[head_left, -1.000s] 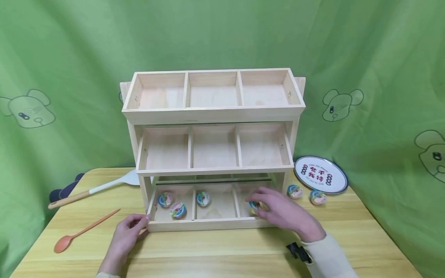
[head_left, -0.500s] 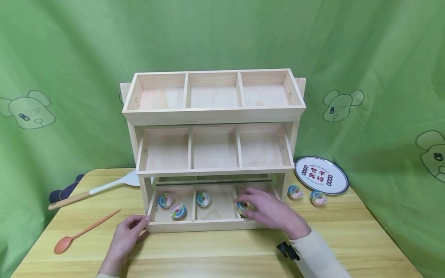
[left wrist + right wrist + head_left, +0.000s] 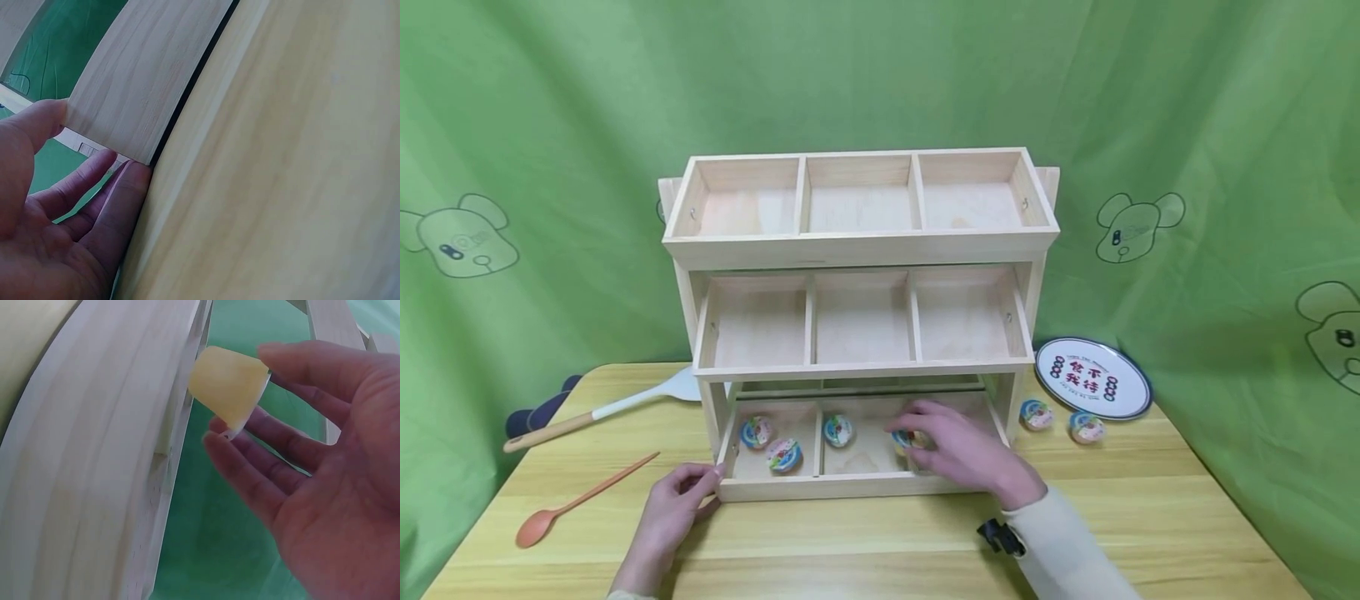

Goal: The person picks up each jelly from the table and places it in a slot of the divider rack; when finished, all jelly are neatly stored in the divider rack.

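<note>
Far left on the surface point(image 3: 850, 550): spatula point(image 3: 617, 407), wooden handle, white head passing behind the rack's left leg; dark blue item point(image 3: 538, 412) behind it, unclear what. Nearer: orange spoon point(image 3: 580, 500), bowl end left. Left hand point(image 3: 670, 508) at the front left corner of the bottom tray point(image 3: 850, 488); grip narrow, thumb and fingers pinching the tray end. Tray belongs to a three-tier wooden rack point(image 3: 861, 250), three compartments per tier. Bottom tier, left compartment: two small lidded cups, one farther back point(image 3: 756, 432), one farther front point(image 3: 785, 456). Middle compartment: one lidded cup point(image 3: 838, 430), toward its left side. Right hand point(image 3: 955, 446) reaches over the right compartment; grip holding a yellow cup point(image 3: 228, 384) between thumb and fingertips, cup tilted, at the divider between middle and right compartments; can't tell if it touches the divider. Right of rack on surface: two more cups, left one point(image 3: 1036, 415), right one point(image 3: 1087, 427), just in front of a dark-rimmed white plate point(image 3: 1093, 377) with red characters. Green cloth point(image 3: 865, 75) behind.
</note>
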Motion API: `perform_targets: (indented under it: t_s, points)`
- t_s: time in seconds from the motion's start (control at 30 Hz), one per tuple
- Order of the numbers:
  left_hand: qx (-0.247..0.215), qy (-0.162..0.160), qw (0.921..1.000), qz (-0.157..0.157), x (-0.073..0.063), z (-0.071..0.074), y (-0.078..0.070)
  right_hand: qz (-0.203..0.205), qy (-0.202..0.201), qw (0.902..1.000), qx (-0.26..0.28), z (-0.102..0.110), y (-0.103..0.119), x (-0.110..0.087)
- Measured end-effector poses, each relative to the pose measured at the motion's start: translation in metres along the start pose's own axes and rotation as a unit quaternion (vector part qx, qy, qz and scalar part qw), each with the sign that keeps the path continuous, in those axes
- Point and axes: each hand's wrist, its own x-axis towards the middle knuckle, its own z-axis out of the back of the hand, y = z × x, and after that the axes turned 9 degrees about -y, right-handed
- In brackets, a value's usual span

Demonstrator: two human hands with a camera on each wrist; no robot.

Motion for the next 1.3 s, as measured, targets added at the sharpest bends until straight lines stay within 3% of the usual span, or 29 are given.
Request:
perform_targets:
  t_s: [0.47,0.7,1.3]
  points:
    - [0.008,0.006,0.9999,0.007,0.002,0.001,0.001,0.012,0.009,0.9995,0.028,-0.015,0.004,0.013]
    - [0.007,0.002,0.9999,0.01,0.002,0.0,0.001,0.023,0.033,0.9985,0.038,-0.025,0.004,0.019]
    - [0.01,0.003,0.9999,0.009,0.003,0.001,0.002,0.007,0.066,0.9976,-0.018,-0.042,0.006,0.028]
